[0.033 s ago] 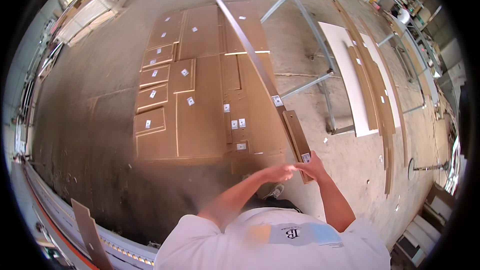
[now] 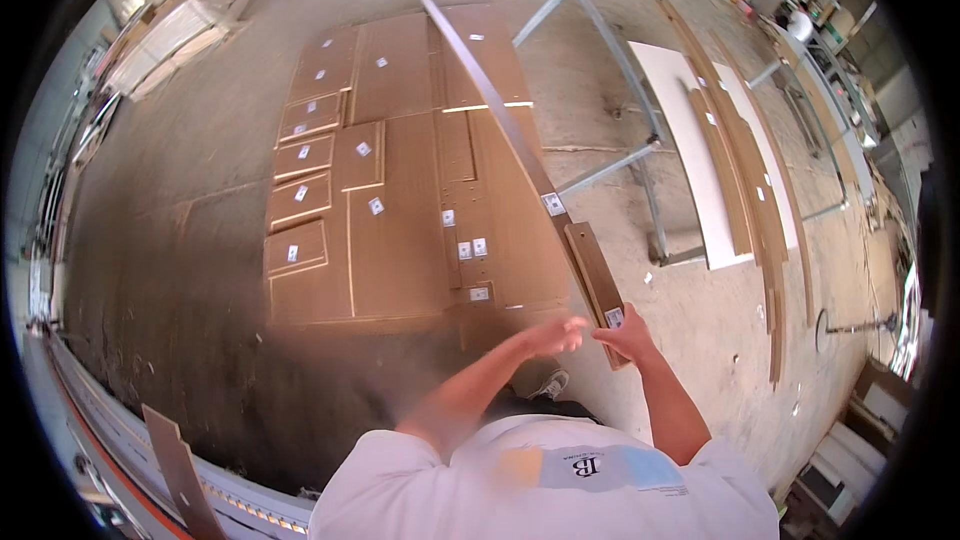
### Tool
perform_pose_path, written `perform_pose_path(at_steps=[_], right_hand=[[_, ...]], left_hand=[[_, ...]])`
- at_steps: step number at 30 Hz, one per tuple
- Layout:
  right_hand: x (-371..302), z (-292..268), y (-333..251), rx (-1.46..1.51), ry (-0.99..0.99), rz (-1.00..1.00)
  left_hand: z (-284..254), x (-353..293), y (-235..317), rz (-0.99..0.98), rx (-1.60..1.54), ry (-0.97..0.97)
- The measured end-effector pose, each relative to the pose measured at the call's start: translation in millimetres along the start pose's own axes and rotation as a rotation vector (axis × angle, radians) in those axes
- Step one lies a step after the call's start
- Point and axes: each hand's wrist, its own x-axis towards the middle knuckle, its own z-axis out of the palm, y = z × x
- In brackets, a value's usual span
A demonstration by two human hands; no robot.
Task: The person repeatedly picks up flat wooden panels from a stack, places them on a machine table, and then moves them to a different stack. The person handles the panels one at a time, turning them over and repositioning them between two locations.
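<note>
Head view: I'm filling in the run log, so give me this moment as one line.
right hand: grips long panel and short brown board | left hand: blurred, beside panel end | floor: brown panels laid flat

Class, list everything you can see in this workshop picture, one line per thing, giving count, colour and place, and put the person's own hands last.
Flat brown panels: more than a dozen, brown with small white labels, laid side by side on the concrete floor, centre.
Long narrow panel: one, pale edge, held on edge, running from the hands toward the top.
Short brown strip: one, brown with a white label, beside the long panel near the right hand.
Metal frame: one, grey, right of the panels.
White board: one, white, on the floor at right.
Long brown strips: several, brown, beside the white board.
Left hand: one, blurred, at the long panel's near end.
Right hand: one, gripping the short brown strip's near end.
</note>
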Motion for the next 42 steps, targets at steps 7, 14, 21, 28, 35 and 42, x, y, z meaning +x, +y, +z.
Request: perform_pose_path(at_steps=[7,14,21,28,35,42], right_hand=[[-137,-59,29,-0.13,-0.032,0.202],[-214,-44,157,-0.217,0.283,0.254],[-258,-42,351,-0.123,0.362,0.352],[-248,-39,474,0.071,0.493,0.318],[-235,-81,550,0.202,0.527,0.482],[-182,-150,610,0.199,0.552,0.598]], left_hand=[[-47,75,16,-0.107,-1.054,0.576],[52,110,39,-0.111,-0.984,0.395],[193,166,70,-0.153,-0.996,0.143],[282,272,86,-0.129,-0.791,0.076],[344,384,131,-0.204,-0.702,0.015],[374,529,122,-0.265,-0.714,-0.039]])
